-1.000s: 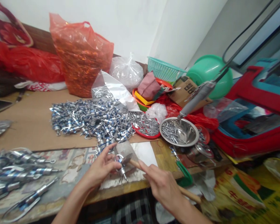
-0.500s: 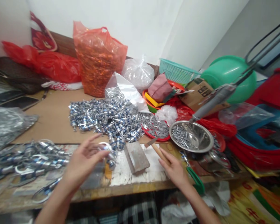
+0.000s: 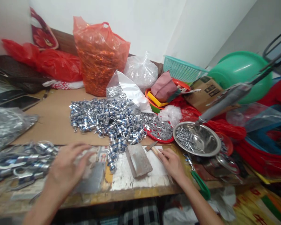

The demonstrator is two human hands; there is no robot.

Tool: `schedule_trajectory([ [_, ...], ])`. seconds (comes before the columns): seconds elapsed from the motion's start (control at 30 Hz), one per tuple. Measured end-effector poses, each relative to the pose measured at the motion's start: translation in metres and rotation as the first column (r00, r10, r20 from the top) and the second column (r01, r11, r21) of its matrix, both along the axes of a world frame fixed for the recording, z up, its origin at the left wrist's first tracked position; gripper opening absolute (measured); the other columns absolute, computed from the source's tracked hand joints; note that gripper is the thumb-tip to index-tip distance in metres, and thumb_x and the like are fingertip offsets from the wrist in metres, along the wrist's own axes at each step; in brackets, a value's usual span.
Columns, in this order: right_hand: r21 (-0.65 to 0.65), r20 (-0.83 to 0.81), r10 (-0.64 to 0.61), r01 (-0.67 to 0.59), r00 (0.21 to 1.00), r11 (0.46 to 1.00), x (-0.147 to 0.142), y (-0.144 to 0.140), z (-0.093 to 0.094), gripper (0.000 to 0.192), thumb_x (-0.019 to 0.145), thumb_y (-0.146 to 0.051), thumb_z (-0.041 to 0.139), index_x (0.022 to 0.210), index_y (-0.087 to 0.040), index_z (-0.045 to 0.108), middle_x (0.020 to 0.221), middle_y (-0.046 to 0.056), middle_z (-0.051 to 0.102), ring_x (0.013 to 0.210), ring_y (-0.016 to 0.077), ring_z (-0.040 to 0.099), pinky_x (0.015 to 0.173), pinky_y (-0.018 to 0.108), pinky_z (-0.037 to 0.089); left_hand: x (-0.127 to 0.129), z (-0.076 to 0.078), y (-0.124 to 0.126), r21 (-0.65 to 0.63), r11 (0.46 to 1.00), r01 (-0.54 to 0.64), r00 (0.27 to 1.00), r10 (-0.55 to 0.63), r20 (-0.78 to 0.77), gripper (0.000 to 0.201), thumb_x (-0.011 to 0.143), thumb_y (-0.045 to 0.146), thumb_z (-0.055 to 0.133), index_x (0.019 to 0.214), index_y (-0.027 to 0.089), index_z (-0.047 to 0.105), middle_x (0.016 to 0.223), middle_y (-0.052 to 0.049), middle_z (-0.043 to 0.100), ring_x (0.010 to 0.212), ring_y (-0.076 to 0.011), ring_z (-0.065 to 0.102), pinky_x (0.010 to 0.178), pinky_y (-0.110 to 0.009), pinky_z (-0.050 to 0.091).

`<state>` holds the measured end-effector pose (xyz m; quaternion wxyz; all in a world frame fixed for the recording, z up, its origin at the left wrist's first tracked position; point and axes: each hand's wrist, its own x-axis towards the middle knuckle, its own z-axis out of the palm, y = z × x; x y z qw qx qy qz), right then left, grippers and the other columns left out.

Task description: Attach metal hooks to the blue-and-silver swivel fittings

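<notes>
My left hand (image 3: 67, 168) is over the left part of the bench, beside a pile of silver-and-blue metal hook fittings (image 3: 35, 159). Its fingers are spread and I see nothing held in them, though it is a little blurred. My right hand (image 3: 172, 162) grips the wooden handle of a small hammer (image 3: 152, 146), whose head is low by the far right corner of a metal block (image 3: 140, 161). The block sits on a worn white sheet (image 3: 119, 181). Behind it spreads a large heap of similar hook fittings (image 3: 103, 118), trailing toward the bench's front.
Right of the block stand a red plate of small metal pieces (image 3: 161, 129) and a steel bowl of pins (image 3: 215, 145). A grey-handled tool (image 3: 224, 101) slants above the bowl. An orange bag (image 3: 100, 59) and a green basin (image 3: 245, 73) stand behind.
My left hand has moved left from the block's side toward the left pile, and the hook fitting it held has left its fingers. My right hand has lowered the hammer slightly.
</notes>
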<state>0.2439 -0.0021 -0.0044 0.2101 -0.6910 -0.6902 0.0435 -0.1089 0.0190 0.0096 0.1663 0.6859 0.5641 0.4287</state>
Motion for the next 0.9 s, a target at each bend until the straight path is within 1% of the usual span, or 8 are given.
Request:
schedule_trajectory([
  [0.07,0.053,0.015,-0.026,0.026,1.0,0.998,0.006,0.021,0.005,0.03,0.087,-0.027,0.038,0.098,-0.017,0.064,0.092,0.007,0.062,0.085,0.0168,0.057,0.077,0.027,0.043,0.028,-0.002,0.001,-0.084,0.944,0.318,0.919,-0.328,-0.219,0.017,0.074,0.02,0.052,0.083,0.024,0.065,0.094,-0.006,0.063,0.093,-0.0242,0.054,0.082,-0.036,0.042],
  [0.13,0.063,0.043,-0.072,0.069,0.996,0.996,0.015,0.049,0.007,0.031,0.087,-0.023,0.037,0.104,-0.016,0.062,0.101,0.008,0.061,0.092,0.0171,0.056,0.082,0.028,0.041,0.046,-0.004,0.0,-0.179,0.904,0.388,0.819,-0.427,-0.383,0.029,0.074,0.01,0.044,0.088,0.024,0.066,0.099,-0.008,0.062,0.096,-0.0255,0.052,0.081,-0.038,0.041],
  [0.23,-0.007,0.086,-0.093,0.094,0.992,0.996,0.028,0.093,0.005,0.034,0.082,-0.027,0.047,0.112,-0.013,0.056,0.111,0.012,0.057,0.1,0.0206,0.053,0.086,0.031,0.038,0.057,-0.005,-0.005,-0.218,0.918,0.332,0.775,-0.397,-0.492,0.035,0.071,0.004,0.041,0.088,0.023,0.065,0.098,-0.01,0.06,0.093,-0.0271,0.051,0.078,-0.041,0.04],
  [0.33,-0.095,0.119,-0.05,0.061,0.992,0.994,0.028,0.124,0.002,0.046,0.076,-0.037,0.057,0.117,-0.017,0.053,0.116,0.01,0.056,0.103,0.022,0.052,0.086,0.031,0.038,0.056,-0.008,-0.009,-0.181,0.932,0.313,0.793,-0.361,-0.49,0.029,0.067,0.004,0.044,0.08,0.02,0.064,0.103,-0.012,0.058,0.095,-0.0284,0.05,0.081,-0.044,0.04],
  [0.47,-0.138,0.156,-0.024,0.046,0.988,0.989,0.013,0.131,-0.002,0.027,0.08,-0.035,0.052,0.103,-0.026,0.062,0.107,0.004,0.062,0.097,0.0195,0.055,0.081,0.028,0.039,0.051,-0.012,-0.011,-0.083,0.959,0.27,0.931,-0.282,-0.229,0.013,0.07,0.017,0.053,0.079,0.021,0.061,0.113,-0.009,0.052,0.104,-0.0266,0.049,0.088,-0.039,0.04],
  [0.57,-0.127,0.18,-0.066,0.089,0.981,0.988,0.007,0.124,-0.004,0.022,0.083,-0.033,0.048,0.094,-0.026,0.066,0.1,0.003,0.065,0.093,0.0189,0.056,0.078,0.027,0.039,0.055,-0.005,-0.013,-0.132,0.981,0.145,0.988,-0.135,0.078,0.015,0.071,0.03,0.057,0.082,0.023,0.063,0.105,-0.006,0.055,0.096,-0.0238,0.054,0.077,-0.031,0.046],
  [0.73,-0.129,0.198,-0.112,0.139,0.974,0.982,0.015,0.113,0.0,0.017,0.081,-0.027,0.05,0.089,-0.024,0.065,0.094,0.002,0.066,0.088,0.0173,0.058,0.07,0.025,0.04,0.078,0.014,-0.019,-0.283,0.941,0.187,0.892,-0.043,0.449,0.015,0.066,0.034,0.064,0.075,0.022,0.064,0.095,-0.004,0.061,0.098,-0.0238,0.054,0.085,-0.033,0.042],
  [0.9,-0.16,0.201,-0.094,0.127,0.975,0.979,0.019,0.115,0.01,0.017,0.079,-0.026,0.054,0.095,-0.022,0.06,0.093,0.002,0.065,0.086,0.0171,0.059,0.07,0.026,0.042,0.105,0.019,-0.022,-0.411,0.846,0.339,0.724,0.044,0.688,0.026,0.064,0.035,0.066,0.084,0.02,0.059,0.082,-0.002,0.064,0.074,-0.0189,0.061,0.067,-0.029,0.05],
])
